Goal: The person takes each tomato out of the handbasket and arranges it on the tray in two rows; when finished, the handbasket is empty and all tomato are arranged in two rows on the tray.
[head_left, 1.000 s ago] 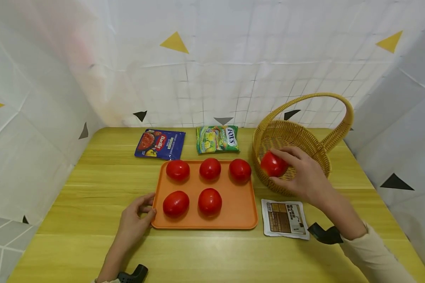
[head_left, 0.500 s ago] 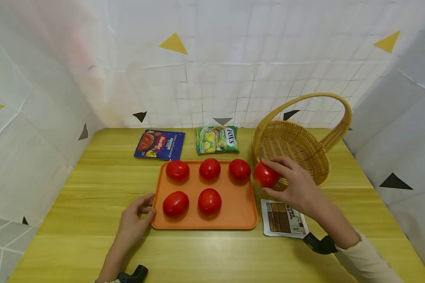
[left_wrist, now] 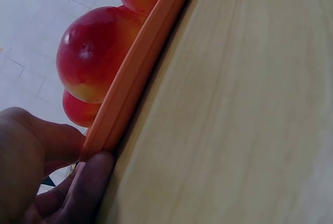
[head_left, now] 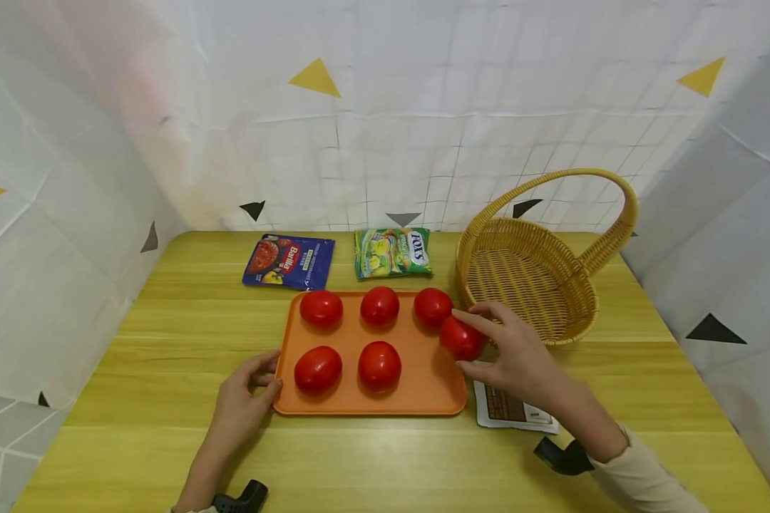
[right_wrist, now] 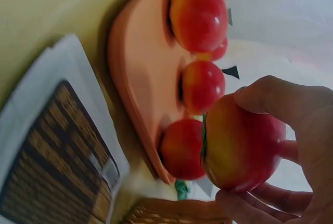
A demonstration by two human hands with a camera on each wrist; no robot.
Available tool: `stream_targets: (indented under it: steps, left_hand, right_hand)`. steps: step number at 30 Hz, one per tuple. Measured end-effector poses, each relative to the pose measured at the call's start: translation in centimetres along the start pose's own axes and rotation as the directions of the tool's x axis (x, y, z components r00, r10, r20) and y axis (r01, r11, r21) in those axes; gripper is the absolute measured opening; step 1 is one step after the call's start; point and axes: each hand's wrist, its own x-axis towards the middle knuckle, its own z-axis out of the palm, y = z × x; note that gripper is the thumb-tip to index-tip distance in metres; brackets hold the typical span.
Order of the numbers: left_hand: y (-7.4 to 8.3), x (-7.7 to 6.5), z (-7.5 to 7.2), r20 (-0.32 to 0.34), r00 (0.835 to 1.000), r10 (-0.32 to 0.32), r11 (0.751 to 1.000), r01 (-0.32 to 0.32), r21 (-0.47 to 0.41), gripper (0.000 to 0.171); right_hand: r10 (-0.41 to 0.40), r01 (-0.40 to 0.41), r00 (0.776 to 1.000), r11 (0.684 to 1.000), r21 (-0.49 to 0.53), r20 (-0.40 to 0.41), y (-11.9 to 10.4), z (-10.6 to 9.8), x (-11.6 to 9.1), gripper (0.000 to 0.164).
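Observation:
My right hand (head_left: 510,353) grips a red tomato (head_left: 462,338) between thumb and fingers, over the right edge of the orange tray (head_left: 423,399). In the right wrist view that tomato (right_wrist: 242,143) shows a yellowish underside and a green calyx, and it is held up off the tray. Several more red tomatoes sit on the tray, three along the back and two in front, such as the front middle one (head_left: 380,366). My left hand (head_left: 247,395) pinches the tray's left rim; in the left wrist view its fingertips (left_wrist: 96,169) meet the orange rim (left_wrist: 117,104).
A wicker basket (head_left: 526,281) with a tall handle stands right of the tray. Partly under my right hand lies a brown and white packet (head_left: 516,413). Behind the tray are a blue Barilla pouch (head_left: 289,261) and a green Fox's packet (head_left: 393,253). White sheeting encloses the table.
My right hand has carried the tomato left and toward me, out of the basket and over the tray's right edge. My left hand has stayed at the tray's rim.

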Motion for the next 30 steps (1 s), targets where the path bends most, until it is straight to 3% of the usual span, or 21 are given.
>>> stream_targets:
  steps: [5,12,30]
  left_hand:
    - [0.0,0.0,0.0,0.0,1.0,0.008,1.0,-0.008,-0.003,0.048]
    - [0.1,0.0,0.0,0.009,1.0,-0.002,1.0,0.002,0.0,0.048]
    - [0.2,-0.1,-0.1,0.015,1.0,-0.011,1.0,0.011,0.011,0.048]
  right_hand:
    - [-0.024,0.024,1.0,1.0,0.008,0.013,-0.4,1.0,-0.1,0.069]
    - [0.002,-0.003,0.999,0.999,0.035,0.038,-0.8,1.7,-0.3,0.075]
    - [-0.039,0.036,0.995,0.999,0.037,0.091,-1.5,3.3,-1.1,0.072]
